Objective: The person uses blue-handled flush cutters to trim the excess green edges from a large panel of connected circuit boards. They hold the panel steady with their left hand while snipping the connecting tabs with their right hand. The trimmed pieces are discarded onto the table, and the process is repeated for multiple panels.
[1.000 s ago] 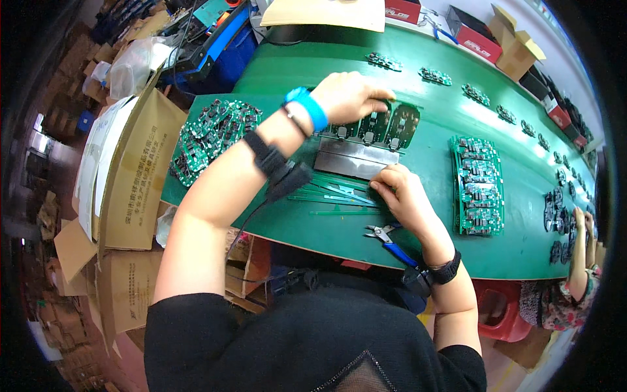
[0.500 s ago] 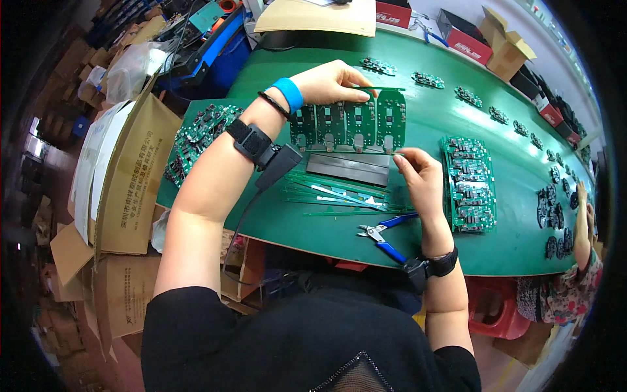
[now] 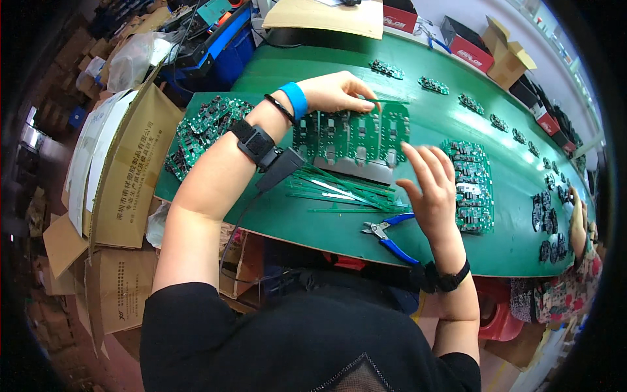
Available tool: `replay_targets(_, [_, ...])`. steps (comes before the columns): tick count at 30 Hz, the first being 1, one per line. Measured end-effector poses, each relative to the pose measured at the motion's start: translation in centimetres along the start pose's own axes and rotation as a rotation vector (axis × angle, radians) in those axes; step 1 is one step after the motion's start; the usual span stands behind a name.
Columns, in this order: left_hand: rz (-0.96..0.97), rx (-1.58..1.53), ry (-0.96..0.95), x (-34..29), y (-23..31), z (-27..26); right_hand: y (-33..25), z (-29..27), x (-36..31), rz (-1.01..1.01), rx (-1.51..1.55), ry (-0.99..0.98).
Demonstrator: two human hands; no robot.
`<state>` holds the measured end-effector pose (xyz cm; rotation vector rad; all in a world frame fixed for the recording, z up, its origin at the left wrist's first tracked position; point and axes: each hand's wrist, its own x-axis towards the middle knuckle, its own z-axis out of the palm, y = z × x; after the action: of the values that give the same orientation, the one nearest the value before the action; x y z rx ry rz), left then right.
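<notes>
My left hand (image 3: 339, 93) is closed on the top edge of a panel of green circuit boards (image 3: 361, 134), holding it upright above the table. The panel is several boards side by side, slightly blurred. Close to its lower right corner is my right hand (image 3: 432, 193), fingers spread and holding nothing visible. Behind and under the panel shows a grey metal block (image 3: 362, 171), partly hidden. Thin green strips (image 3: 339, 193) lie in a loose pile in front of it. Blue-handled cutters (image 3: 392, 238) rest on the table just left of my right wrist.
Stacked board panels (image 3: 473, 186) stand right of my right hand. Loose boards (image 3: 209, 130) are heaped at the left, by cardboard boxes (image 3: 130, 176). Small board groups (image 3: 434, 85) run along the far side. A co-worker's hand (image 3: 578, 222) is at the right, near dark parts.
My right hand has gone from pinching at the panel's lower right corner to spread fingers, a little lower and to the right. My left hand and the panel have shifted slightly down.
</notes>
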<state>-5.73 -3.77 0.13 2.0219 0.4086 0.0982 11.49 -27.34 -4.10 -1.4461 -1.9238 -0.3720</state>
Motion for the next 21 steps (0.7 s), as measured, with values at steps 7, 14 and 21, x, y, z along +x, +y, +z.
replay_targets(7, [0.158,0.389,-0.002,-0.6,2.4,0.4,0.6,1.6,4.7,-0.181,0.139,0.176])
replay_targets(14, [-0.122,0.152,0.041,-5.2,4.2,1.1,2.7,3.3,5.4,0.327,0.581,-0.157])
replay_targets(21, [-0.001,0.042,0.114,-5.3,0.9,1.4,2.3,3.8,5.3,0.434,0.603,-0.19])
